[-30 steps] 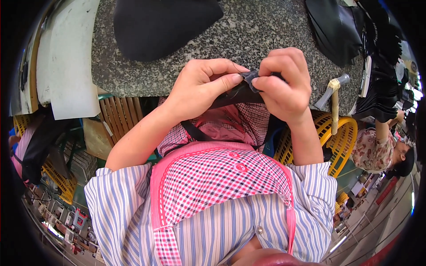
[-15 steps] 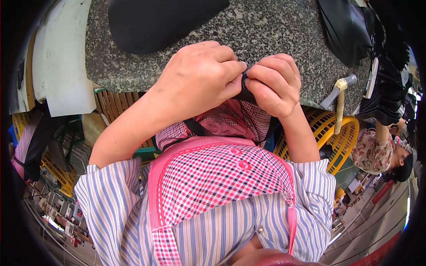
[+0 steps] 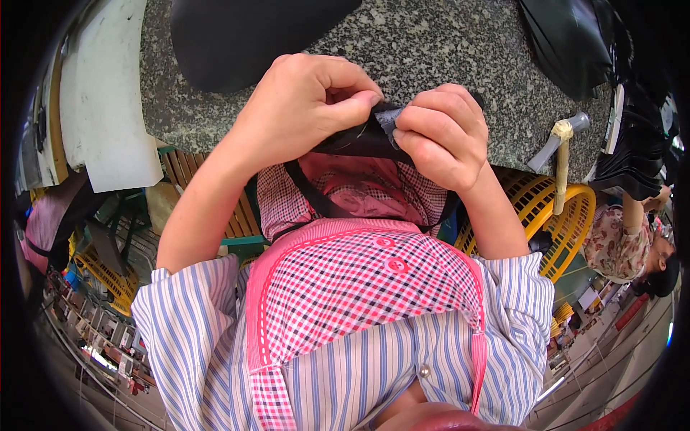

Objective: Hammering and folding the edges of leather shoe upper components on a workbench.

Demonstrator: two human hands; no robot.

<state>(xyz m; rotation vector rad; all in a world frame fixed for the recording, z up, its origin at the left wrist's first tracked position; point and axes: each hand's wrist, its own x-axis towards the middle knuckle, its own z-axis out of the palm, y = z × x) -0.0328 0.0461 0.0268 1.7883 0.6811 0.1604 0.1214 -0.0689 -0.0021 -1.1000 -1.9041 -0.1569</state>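
Note:
A black leather-like piece (image 3: 352, 144) hangs at the front edge of the table, between my two hands. My left hand (image 3: 302, 104) is closed in a pinch, thumb against forefinger, at the top edge of this piece. My right hand (image 3: 445, 133) has its fingers curled and pinches a folded-over part with a grey-blue side (image 3: 388, 121) showing. A thin pale line, perhaps a thread, shows on the black piece below my left fingertips. Just beyond my left hand, a large flat black piece (image 3: 244, 43) lies on the speckled stone table (image 3: 438, 43).
A hammer with a wooden handle (image 3: 561, 169) lies at the table's right edge, its handle sticking out over a yellow plastic basket (image 3: 578, 230). Black sheets (image 3: 564, 43) are heaped at the far right. A white board (image 3: 108, 108) stands left. Another person (image 3: 618, 237) sits to the right.
My left fingertips have drawn a little away from my right ones, opening a gap. The grey-blue side of the piece now shows between my hands.

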